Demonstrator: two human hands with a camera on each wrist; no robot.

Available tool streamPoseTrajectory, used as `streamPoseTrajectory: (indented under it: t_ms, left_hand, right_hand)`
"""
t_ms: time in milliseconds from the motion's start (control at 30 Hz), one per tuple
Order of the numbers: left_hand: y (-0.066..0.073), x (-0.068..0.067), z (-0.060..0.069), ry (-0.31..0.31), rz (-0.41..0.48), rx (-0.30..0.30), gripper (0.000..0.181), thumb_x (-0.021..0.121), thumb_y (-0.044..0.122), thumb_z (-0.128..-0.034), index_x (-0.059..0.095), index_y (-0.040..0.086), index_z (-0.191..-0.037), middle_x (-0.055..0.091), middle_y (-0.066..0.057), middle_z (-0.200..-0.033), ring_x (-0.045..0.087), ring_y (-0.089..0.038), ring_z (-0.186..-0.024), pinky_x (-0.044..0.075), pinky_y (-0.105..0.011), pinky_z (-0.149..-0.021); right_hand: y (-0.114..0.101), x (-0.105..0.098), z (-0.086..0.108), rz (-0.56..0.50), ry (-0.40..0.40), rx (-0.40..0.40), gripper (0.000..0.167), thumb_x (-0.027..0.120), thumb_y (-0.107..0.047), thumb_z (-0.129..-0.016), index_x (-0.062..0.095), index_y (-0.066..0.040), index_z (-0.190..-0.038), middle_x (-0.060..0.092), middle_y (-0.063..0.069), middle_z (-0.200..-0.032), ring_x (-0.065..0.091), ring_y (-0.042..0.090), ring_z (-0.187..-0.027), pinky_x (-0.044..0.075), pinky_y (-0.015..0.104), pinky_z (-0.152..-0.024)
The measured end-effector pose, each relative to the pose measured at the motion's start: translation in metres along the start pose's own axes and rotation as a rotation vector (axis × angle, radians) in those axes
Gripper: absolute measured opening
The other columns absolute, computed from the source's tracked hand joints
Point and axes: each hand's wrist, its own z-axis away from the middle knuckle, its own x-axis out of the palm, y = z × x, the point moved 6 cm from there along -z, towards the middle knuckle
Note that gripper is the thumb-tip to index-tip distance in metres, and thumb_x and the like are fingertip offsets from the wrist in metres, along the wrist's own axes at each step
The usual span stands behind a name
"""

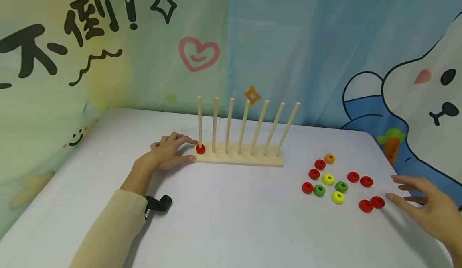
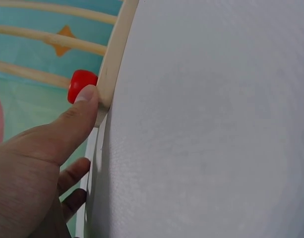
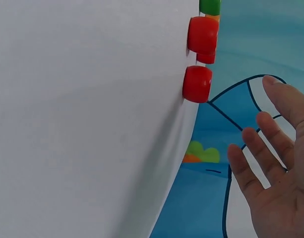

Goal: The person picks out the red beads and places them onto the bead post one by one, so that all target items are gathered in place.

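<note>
A pale wooden stand [image 1: 239,159] with a row of several upright pegs stands on the table. One red bead [image 1: 200,149] sits at the foot of its leftmost peg. My left hand [image 1: 167,151] holds the stand's left end between thumb and index finger; in the left wrist view the thumb [image 2: 75,119] lies beside the red bead. My right hand [image 1: 429,206] is held above the table's right side with fingers apart and nothing in them. Nearest to it are two touching red beads [image 1: 377,202].
Loose beads lie right of the stand: several red, two green, two yellow [image 1: 338,197] and one orange [image 1: 329,159]. A white cloth covers the table [image 1: 231,220]. Behind it hangs a printed curtain [image 1: 288,39]. A black wrist device [image 1: 159,204] sits at my left cuff.
</note>
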Motion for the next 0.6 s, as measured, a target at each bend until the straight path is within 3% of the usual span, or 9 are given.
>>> streamPoseTrajectory:
  t_ms: [33,67,133,167,267,367,500,600]
  left_hand:
    - [0.001,0.001,0.0,-0.001,0.0,-0.002,0.06,0.065,0.061,-0.0936,0.051,0.038,-0.148,0.034,-0.014,-0.16,0.032,-0.048,-0.14,0.025,-0.075,-0.102]
    - [0.002,0.001,-0.001,-0.001,0.0,-0.001,0.06,0.065,0.06,-0.0937,0.051,0.037,-0.148,0.034,-0.014,-0.16,0.032,-0.048,-0.139,0.025,-0.075,-0.102]
    - [0.002,0.002,-0.001,0.0,0.001,-0.002,0.06,0.065,0.06,-0.0938,0.051,0.037,-0.147,0.035,-0.014,-0.159,0.033,-0.048,-0.139,0.025,-0.074,-0.101]
    - [0.001,0.002,0.0,-0.002,0.002,-0.005,0.06,0.065,0.06,-0.0939,0.051,0.037,-0.147,0.035,-0.014,-0.159,0.033,-0.048,-0.138,0.025,-0.074,-0.101]
    - [0.001,0.002,0.0,-0.005,0.011,-0.002,0.06,0.065,0.06,-0.0937,0.051,0.037,-0.147,0.034,-0.014,-0.16,0.033,-0.048,-0.138,0.025,-0.073,-0.102]
    - [0.0,0.002,0.001,-0.002,0.013,-0.007,0.061,0.065,0.061,-0.0935,0.051,0.037,-0.147,0.034,-0.013,-0.159,0.032,-0.048,-0.139,0.024,-0.074,-0.102]
    - [-0.001,0.003,0.001,0.005,0.011,-0.007,0.061,0.065,0.061,-0.0938,0.05,0.037,-0.148,0.033,-0.013,-0.16,0.031,-0.047,-0.139,0.022,-0.076,-0.102]
    - [0.0,0.002,0.0,0.013,0.01,0.001,0.06,0.065,0.061,-0.0939,0.05,0.037,-0.147,0.034,-0.013,-0.159,0.031,-0.047,-0.14,0.022,-0.076,-0.102]
  right_hand:
    - [0.002,0.0,0.001,-0.004,-0.001,0.001,0.061,0.083,0.001,-0.083,0.052,0.01,-0.134,0.048,0.037,-0.126,0.05,0.057,-0.105,0.034,0.0,-0.057]
    - [0.004,-0.001,0.002,-0.004,-0.006,0.002,0.061,0.083,0.0,-0.083,0.052,0.01,-0.135,0.049,0.037,-0.126,0.051,0.056,-0.105,0.034,-0.001,-0.057]
    - [0.007,0.001,0.003,-0.003,-0.02,0.011,0.061,0.083,-0.003,-0.085,0.051,0.01,-0.136,0.049,0.037,-0.127,0.052,0.055,-0.105,0.036,0.001,-0.058]
    - [0.008,0.003,0.004,-0.002,-0.028,0.012,0.061,0.083,-0.005,-0.086,0.051,0.009,-0.136,0.049,0.036,-0.127,0.052,0.055,-0.105,0.043,0.005,-0.059]
    - [0.011,0.008,0.004,-0.001,-0.054,0.019,0.061,0.081,-0.01,-0.089,0.05,0.009,-0.137,0.047,0.036,-0.129,0.051,0.055,-0.106,0.059,0.033,-0.07]
    - [0.013,0.012,0.005,-0.006,-0.082,0.028,0.063,0.08,-0.013,-0.09,0.047,0.009,-0.139,0.046,0.037,-0.131,0.05,0.055,-0.107,0.053,0.059,-0.075]
    - [0.015,0.013,0.005,-0.017,-0.093,0.029,0.065,0.081,-0.016,-0.09,0.048,0.008,-0.14,0.046,0.037,-0.131,0.052,0.054,-0.105,0.059,0.041,-0.07]
    - [0.015,0.014,0.004,-0.028,-0.112,0.041,0.066,0.081,-0.019,-0.09,0.048,0.007,-0.14,0.047,0.037,-0.131,0.054,0.055,-0.104,0.06,0.04,-0.071]
